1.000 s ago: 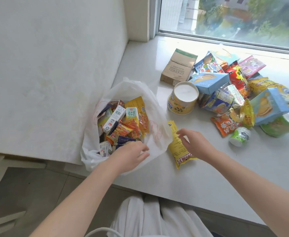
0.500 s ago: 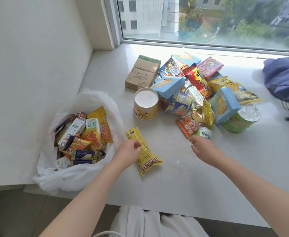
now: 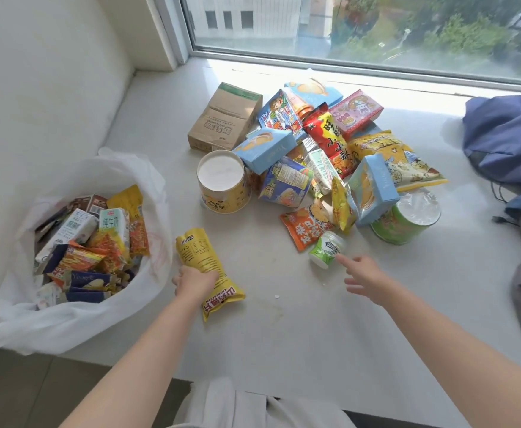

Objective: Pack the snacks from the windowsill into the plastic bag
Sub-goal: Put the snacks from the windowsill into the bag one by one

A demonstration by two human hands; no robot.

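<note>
**Left hand** [image 3: 195, 281]: curled round the middle of a yellow snack packet [image 3: 198, 250]. The packet lies flat on the windowsill [image 3: 283, 350], just beside the white plastic bag [image 3: 52, 329]. It is gripped but is not seen to be lifted.

**Right hand** [image 3: 365, 279]: fingers spread and nothing held. The forefinger is pointed at a small green-and-white tub [image 3: 325, 248] at the near edge of the pile. Whether contact is made cannot be told.

**Plastic bag:** set at the sill's left end with its mouth open. Milk cartons [image 3: 114, 220] and assorted packets are already contained.

**Remaining stock:** brown carton [image 3: 225, 118], yellow drum with white lid [image 3: 222, 180], blue boxes [image 3: 265, 149], red bag [image 3: 330, 134], green cup [image 3: 407, 223] and orange sachet [image 3: 304, 230]. These are heaped together, well apart from the bag.

**Step in hand, as judged:** transfer of the yellow packet, with the tub lined up as the following pick. Most of the stock is yet to be packed.

**Next move, as judged:** the packet is to be raised clear of the bag's soft rim and released over the contents. The tub is then to be closed upon by the right hand.
</note>
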